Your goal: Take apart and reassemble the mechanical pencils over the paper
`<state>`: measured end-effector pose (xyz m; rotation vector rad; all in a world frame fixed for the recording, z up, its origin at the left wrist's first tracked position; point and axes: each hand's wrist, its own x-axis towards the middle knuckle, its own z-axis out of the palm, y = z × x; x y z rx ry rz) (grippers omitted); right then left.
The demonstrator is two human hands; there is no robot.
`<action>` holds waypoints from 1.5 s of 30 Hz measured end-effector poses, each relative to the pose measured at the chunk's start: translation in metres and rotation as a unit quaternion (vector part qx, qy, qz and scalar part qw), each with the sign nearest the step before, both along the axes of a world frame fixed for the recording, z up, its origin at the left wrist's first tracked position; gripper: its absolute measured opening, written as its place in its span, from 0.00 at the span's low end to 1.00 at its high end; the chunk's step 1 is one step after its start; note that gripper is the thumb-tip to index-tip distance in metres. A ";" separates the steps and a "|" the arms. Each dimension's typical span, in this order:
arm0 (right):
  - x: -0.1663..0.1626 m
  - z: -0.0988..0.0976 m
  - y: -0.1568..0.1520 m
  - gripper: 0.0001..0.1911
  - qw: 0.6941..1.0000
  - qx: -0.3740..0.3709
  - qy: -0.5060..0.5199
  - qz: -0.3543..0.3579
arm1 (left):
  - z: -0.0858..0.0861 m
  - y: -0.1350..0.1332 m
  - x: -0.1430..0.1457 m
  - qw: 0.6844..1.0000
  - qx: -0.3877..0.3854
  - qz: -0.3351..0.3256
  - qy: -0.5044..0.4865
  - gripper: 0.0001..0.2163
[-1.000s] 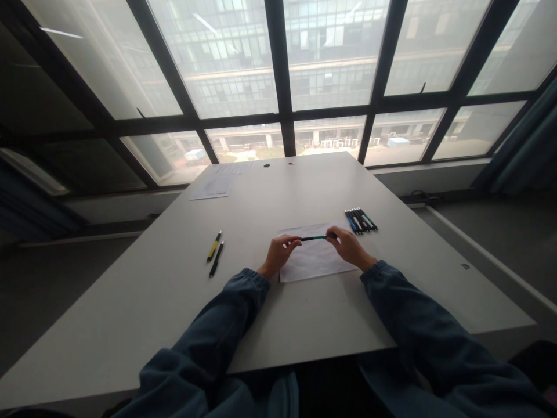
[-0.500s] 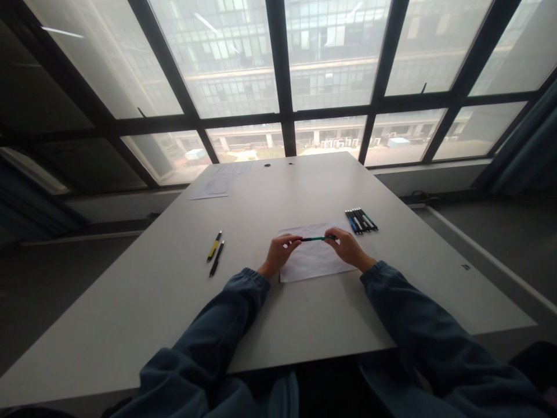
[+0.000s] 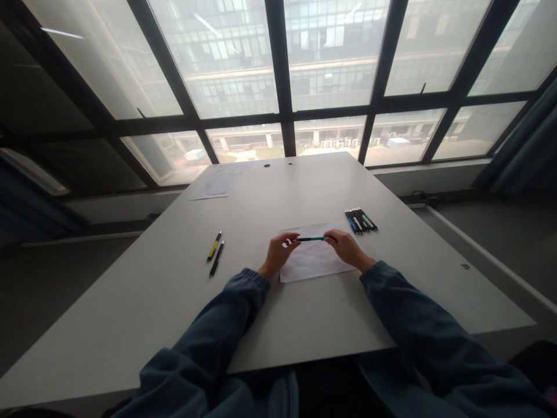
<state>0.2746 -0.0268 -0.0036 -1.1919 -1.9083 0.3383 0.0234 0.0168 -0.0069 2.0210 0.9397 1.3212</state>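
Pen in hand: slim green-and-black pen (image 3: 312,238), held btwn both hands, approx. level, running side to side over the paper; R end partly hidden by fingers.
L hand (image 3: 278,251): thumb & fingers pinching the pen's black L end.
R hand (image 3: 346,248): fingers closed on the pen's other end, next to the green part.
Paper: white rectangular sheet (image 3: 317,264), flat under/btwn the hands; can't tell if hands touch it.
Pen row: side-by-side row of slim black pens w/ blue, white & green parts (image 3: 361,221), just beyond R hand & a bit to its R; pale tips pointing away from the person.
Loose pens: yellow-and-black pen (image 3: 214,247) & all-dark black pen (image 3: 216,259), both left of L hand, apart from it, near each other, slanted.
Sleeves: dark blue, gathered cuffs (image 3: 256,278) at wrists.
Bench: white flat-topped bench (image 3: 278,203) under everything, reaching well past hands.
Far end: white printed sheets (image 3: 212,186) ahead & left of L hand; small dark round disc (image 3: 267,166) straight ahead, far off.
Backdrop: dark-framed glass windows (image 3: 328,58) beyond bench; blue-grey fabric curtain (image 3: 516,145) far R of R hand.
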 end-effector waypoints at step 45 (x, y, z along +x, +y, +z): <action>-0.005 0.002 -0.005 0.07 1.000 -0.017 0.002 0.008 | 0.003 -0.004 -0.001 0.999 0.004 -0.008 0.054 0.07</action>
